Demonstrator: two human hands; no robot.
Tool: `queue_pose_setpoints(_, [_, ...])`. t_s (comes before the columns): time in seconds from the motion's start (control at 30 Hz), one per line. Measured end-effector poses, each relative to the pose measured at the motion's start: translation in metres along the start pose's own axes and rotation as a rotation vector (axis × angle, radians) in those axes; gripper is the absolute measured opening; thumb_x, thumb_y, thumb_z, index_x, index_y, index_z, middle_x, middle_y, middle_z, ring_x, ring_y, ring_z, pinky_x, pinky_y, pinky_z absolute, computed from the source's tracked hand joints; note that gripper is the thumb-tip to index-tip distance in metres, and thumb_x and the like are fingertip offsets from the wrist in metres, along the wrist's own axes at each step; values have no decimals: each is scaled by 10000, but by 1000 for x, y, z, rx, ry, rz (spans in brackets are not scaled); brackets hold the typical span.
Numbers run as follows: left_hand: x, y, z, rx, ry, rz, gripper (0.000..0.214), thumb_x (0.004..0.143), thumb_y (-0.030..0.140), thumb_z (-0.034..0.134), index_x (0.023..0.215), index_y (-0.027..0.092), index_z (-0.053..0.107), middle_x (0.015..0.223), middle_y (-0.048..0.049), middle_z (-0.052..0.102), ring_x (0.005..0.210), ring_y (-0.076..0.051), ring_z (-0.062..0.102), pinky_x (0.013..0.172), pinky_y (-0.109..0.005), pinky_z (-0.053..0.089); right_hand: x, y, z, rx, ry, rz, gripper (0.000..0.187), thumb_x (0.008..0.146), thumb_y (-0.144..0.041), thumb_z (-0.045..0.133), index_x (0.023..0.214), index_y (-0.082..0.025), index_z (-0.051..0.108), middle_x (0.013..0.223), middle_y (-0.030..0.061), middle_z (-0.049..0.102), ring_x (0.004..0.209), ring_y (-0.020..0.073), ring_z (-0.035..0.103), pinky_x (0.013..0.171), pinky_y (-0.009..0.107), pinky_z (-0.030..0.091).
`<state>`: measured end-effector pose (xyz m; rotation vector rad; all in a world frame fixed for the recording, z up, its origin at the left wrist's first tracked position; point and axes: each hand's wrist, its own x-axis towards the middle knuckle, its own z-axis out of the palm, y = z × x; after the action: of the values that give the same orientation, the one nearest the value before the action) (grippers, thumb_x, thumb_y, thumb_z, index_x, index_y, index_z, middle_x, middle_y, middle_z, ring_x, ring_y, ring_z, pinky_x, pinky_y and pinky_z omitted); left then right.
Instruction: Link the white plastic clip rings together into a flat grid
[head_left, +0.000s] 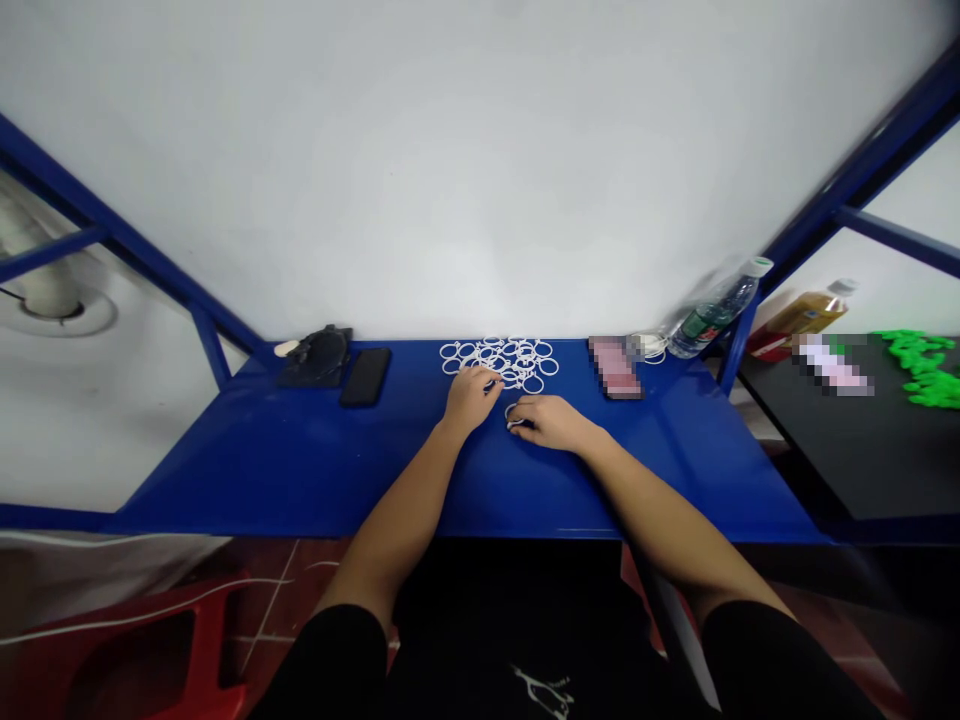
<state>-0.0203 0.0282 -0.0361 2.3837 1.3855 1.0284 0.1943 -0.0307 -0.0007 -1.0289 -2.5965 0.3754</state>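
Observation:
Several thin white rings (pixel 549 367) lie in a loose, overlapping heap near the wall on a blue table (pixel 300 470). At the near edge of this heap is my left hand (pixel 472 395), fingers curved with thumb and fingertips close to the rings; whether it grips one is not clear. Closer to me, my right hand (pixel 551 422) has its fingers bent round a white ring (pixel 511 412) apart from the heap. Part of that ring shows beyond the fingertips, and the rest is hidden.
Left of the heap lie a black phone (pixel 365 377) and a crumpled black bag (pixel 319 355). On the right are a pink phone-like slab (pixel 616 368), a white cable (pixel 654 350) and a clear bottle (pixel 712 315). Blue frame posts (pixel 739 345) flank the table; green pieces (pixel 926 370) sit farther right.

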Motion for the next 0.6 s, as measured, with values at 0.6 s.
queue_pose_setpoints(0.6, [-16,37,2,-207,-504,102,306,900,485,739,725,237,783,639,13,708,597,-142,624,600,-279,411,4,51,4,-161,203,671,121,933,-312,691,857,-227,732,912,71,759,791,208,669,660,278,448])
